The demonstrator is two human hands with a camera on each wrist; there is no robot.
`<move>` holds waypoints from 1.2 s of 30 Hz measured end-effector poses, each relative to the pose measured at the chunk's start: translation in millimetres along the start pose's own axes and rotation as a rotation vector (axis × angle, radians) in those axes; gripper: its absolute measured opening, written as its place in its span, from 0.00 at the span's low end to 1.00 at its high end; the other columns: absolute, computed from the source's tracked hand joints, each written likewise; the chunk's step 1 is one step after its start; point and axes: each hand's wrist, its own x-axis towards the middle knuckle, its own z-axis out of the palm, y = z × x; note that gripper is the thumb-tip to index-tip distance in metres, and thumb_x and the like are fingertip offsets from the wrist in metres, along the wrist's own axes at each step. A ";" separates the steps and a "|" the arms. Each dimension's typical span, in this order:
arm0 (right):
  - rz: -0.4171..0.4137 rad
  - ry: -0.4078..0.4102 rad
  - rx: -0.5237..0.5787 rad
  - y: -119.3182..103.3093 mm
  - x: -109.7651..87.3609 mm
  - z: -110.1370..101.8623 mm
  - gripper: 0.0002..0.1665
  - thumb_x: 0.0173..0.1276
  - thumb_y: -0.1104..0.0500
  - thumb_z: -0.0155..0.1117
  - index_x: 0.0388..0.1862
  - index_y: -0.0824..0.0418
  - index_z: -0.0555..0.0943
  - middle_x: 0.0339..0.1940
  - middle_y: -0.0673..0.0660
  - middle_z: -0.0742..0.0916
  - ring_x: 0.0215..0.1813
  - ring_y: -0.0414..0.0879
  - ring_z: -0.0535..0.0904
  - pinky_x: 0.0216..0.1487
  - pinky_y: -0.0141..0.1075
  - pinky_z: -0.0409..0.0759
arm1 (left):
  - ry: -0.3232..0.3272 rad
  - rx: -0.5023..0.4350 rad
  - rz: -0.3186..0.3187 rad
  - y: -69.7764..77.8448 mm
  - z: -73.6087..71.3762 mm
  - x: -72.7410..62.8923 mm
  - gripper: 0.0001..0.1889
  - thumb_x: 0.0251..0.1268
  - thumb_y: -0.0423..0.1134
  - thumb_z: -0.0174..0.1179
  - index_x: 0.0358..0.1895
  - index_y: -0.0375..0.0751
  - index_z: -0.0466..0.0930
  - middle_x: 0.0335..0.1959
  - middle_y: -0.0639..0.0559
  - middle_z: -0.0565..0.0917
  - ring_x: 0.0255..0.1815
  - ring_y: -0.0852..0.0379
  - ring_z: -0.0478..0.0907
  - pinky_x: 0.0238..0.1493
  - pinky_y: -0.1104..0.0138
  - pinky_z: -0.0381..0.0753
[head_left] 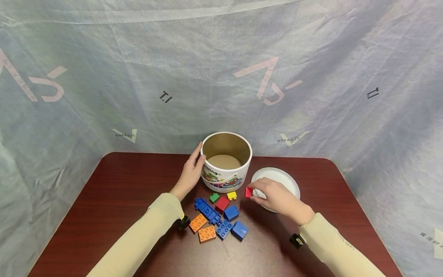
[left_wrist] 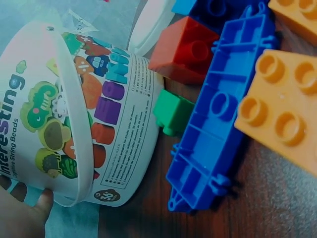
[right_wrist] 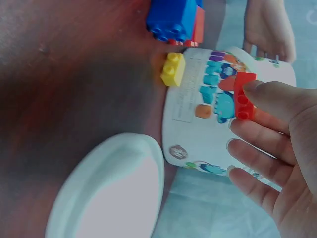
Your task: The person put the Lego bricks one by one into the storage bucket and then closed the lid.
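My left hand (head_left: 191, 171) lies with extended fingers along the left side of a white printed bucket (head_left: 226, 184), its thumb near the rim. The bucket stands upright, with a bare brown inside. Between thumb and fingertips, my right hand (head_left: 273, 194) pinches a small red toy brick (right_wrist: 243, 96), to the right of the bucket's front. In front of the bucket lie a green brick (head_left: 214, 197), a yellow brick (head_left: 232, 196), a larger red brick (head_left: 222, 204), a long blue piece (left_wrist: 213, 109), orange bricks (head_left: 207, 234) and several blue bricks (head_left: 240, 230).
A round white lid (head_left: 280, 177) lies on the dark red table (head_left: 138, 184) right of the bucket, partly beneath my right hand in the head view. Grey printed cloth (head_left: 207, 77) hangs behind the table and at both sides.
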 end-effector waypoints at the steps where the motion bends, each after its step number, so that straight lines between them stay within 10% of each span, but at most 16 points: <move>1: -0.002 0.003 -0.004 -0.1 1.2 -2.5 0.18 0.64 0.59 0.79 0.51 0.62 0.87 0.43 0.53 0.89 0.47 0.47 0.84 0.52 0.43 0.85 | -0.001 0.006 -0.003 -0.3 -0.2 -0.2 0.31 0.87 0.44 0.47 0.86 0.53 0.51 0.85 0.55 0.54 0.84 0.52 0.52 0.81 0.52 0.58; 36: 0.007 0.002 -0.018 10.0 68.4 -66.6 0.16 0.69 0.57 0.75 0.53 0.58 0.87 0.46 0.53 0.88 0.48 0.50 0.83 0.47 0.45 0.85 | -0.023 0.009 0.023 -2.9 0.9 -2.1 0.36 0.84 0.41 0.53 0.86 0.50 0.48 0.86 0.48 0.51 0.85 0.46 0.50 0.79 0.48 0.59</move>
